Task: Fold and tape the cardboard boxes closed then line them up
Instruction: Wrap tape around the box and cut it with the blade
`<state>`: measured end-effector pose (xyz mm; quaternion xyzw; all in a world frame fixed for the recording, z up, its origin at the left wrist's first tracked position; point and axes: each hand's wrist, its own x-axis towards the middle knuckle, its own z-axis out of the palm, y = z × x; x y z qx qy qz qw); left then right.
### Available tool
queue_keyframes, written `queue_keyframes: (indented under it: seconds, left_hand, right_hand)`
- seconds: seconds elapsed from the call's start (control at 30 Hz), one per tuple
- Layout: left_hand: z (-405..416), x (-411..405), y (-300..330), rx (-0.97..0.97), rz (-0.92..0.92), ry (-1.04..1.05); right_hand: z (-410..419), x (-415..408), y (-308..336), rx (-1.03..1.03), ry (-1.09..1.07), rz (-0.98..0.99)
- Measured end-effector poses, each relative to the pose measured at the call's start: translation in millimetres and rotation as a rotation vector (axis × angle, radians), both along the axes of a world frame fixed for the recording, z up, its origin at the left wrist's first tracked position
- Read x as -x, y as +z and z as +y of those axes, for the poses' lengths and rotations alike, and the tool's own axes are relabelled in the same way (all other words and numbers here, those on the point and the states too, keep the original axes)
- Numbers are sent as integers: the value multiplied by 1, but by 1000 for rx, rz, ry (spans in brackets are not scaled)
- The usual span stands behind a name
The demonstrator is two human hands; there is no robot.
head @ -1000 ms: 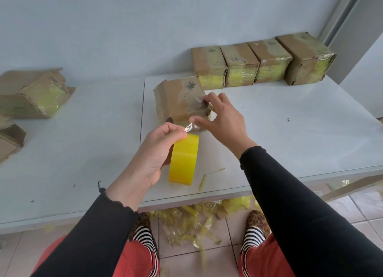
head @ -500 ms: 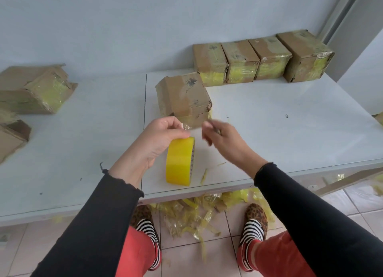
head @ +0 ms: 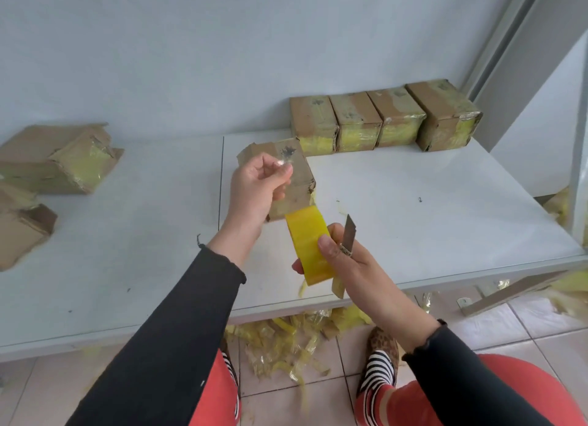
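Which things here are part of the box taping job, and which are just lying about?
In the job: yellow tape roll, blade, box being taped, four lined-up boxes, untaped boxes at left.
Lying about: tape scraps on the floor.

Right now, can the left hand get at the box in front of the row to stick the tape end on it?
Probably yes. The left hand pinches the tape end right over that box, with nothing between them. The right hand holds the tape roll and blade nearer the table's front edge, out of the way.
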<state>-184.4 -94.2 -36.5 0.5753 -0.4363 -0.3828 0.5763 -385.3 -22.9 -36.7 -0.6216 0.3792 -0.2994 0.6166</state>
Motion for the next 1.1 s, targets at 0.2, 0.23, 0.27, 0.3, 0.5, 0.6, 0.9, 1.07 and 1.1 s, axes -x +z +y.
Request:
queue_keyframes:
  seconds: [0.2, 0.23, 0.27, 0.3, 0.5, 0.6, 0.9, 1.07, 1.1]
  left_hand:
    - [-66, -22, 39, 28, -104, 1]
    - [-79, -29, 44, 32, -129, 3]
    - [-91, -34, 47, 21, -164, -8]
    - [-102, -40, 48, 0, -193, -12]
    - [-158, -66, 38, -35, -194, 32]
    - [-171, -71, 22, -84, -245, -2]
    - [-182, -79, -12, -206, -281, -15]
    - [-189, -82, -27, -271, -318, -52]
    - [-191, -82, -29, -299, -330, -67]
  right_hand:
    - [-26, 6, 18, -173, -27, 72]
    - [-29, 6, 20, -213, -21, 61]
    - [-32, 5, 22, -226, -22, 56]
    - [-36, 5, 25, -220, -17, 55]
    - [-44, 5, 17, -262, -43, 22]
    - [-41, 2, 7, -137, -70, 88]
    - [-54, -9, -14, 0, -101, 153]
    - [-52, -19, -27, -5, -149, 256]
    - [-54, -20, -26, 2, -141, 259]
